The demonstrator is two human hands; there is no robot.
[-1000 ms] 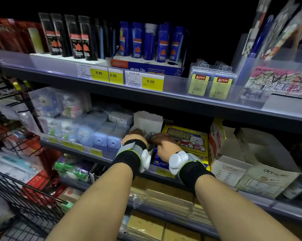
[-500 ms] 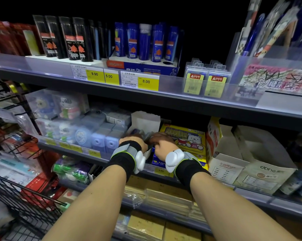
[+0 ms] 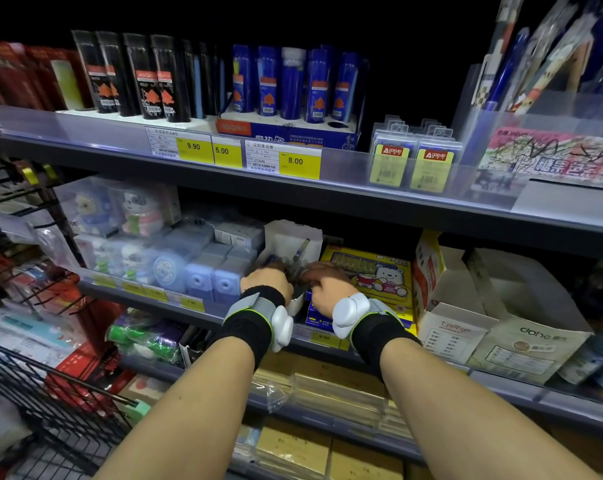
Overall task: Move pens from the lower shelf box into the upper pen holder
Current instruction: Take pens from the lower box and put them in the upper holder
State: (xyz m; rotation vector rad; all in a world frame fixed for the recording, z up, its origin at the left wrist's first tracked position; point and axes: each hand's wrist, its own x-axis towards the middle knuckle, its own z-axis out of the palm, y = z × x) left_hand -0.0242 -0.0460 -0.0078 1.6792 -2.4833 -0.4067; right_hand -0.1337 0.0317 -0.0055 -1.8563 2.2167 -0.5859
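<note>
A small white cardboard box stands on the lower shelf with its back flap up. Dark pens lie bunched inside it, and one pen leans against the flap. My left hand reaches into the box from the left, its fingers curled down onto the bunch. From the right, my right hand does the same, fingers curled round the pens. Both sets of fingertips are hidden in the dark box. The clear upper pen holder stands on the upper shelf at the far right with several pens in it.
Blue sharpeners crowd the box's left side, and a yellow bear-print box lies at its right. The upper shelf edge with price tags overhangs the hands. Open cartons sit further right, a wire basket at the lower left.
Both hands stay in the white box, working at the bunch of pens. A pen end now shows against the back flap.
</note>
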